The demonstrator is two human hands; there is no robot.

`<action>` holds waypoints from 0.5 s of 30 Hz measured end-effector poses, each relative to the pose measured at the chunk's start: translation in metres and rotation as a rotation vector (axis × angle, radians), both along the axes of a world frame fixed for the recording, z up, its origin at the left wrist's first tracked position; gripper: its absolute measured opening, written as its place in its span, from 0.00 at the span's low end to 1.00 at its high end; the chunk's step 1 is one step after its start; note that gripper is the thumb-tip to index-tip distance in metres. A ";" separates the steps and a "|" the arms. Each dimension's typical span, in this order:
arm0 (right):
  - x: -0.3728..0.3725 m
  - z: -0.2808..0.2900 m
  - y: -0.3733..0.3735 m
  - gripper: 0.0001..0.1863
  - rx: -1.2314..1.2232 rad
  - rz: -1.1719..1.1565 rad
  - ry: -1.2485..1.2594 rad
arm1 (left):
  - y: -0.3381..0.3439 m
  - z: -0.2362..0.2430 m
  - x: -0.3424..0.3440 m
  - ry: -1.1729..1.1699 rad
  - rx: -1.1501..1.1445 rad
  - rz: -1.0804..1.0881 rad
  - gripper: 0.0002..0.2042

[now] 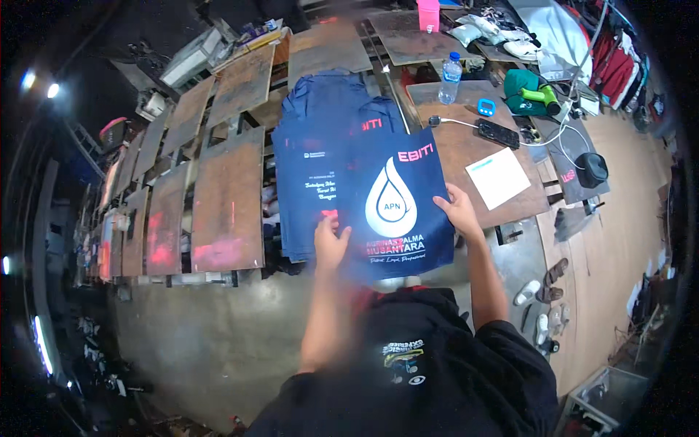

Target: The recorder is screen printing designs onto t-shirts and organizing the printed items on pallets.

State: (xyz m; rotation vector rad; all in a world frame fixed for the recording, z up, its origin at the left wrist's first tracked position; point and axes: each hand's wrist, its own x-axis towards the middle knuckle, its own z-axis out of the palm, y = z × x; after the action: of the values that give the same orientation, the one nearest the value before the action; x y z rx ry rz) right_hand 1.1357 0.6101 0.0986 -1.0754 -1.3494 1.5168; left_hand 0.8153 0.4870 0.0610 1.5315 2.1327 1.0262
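A navy fabric bag (pixel 430 186) with a white drop-shaped emblem and red and white lettering is spread in front of me, its right part raised toward me. My right hand (pixel 456 208) is closed on its right edge, thumb on the printed face. At the lower middle, my left hand (pixel 331 240) has its fingers curled against the navy fabric, thumb slightly apart; a blurred smear hides part of its grip. Beneath and behind lies a pile of similar navy fabric pieces (pixel 320 98), overlapping on the table, with white lettering showing on the left part.
Worn brown boards (pixel 227 197) line the left. On the right board stand a water bottle (pixel 451 79), a blue timer (pixel 486 108), a cabled phone (pixel 498 134) and a white paper sheet (pixel 498 178). A black cap-like object (pixel 591 170) sits farther right; shoes (pixel 527 293) are on the floor.
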 end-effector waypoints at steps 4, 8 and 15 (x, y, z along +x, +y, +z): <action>-0.024 0.035 0.001 0.30 0.009 0.137 0.179 | -0.003 0.008 0.019 -0.312 0.005 0.040 0.24; -0.061 0.110 -0.024 0.37 0.143 0.425 0.123 | -0.009 0.011 0.031 -0.255 -0.033 0.028 0.25; -0.108 0.120 -0.082 0.26 0.302 0.427 0.296 | -0.005 0.092 0.079 -0.796 0.004 -0.060 0.26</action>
State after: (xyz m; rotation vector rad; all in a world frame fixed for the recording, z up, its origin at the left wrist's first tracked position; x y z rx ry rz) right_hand 1.0281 0.5276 0.2184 -0.3699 -1.5932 1.6249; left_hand 0.8942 0.4820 0.1531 0.9336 1.5094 1.3265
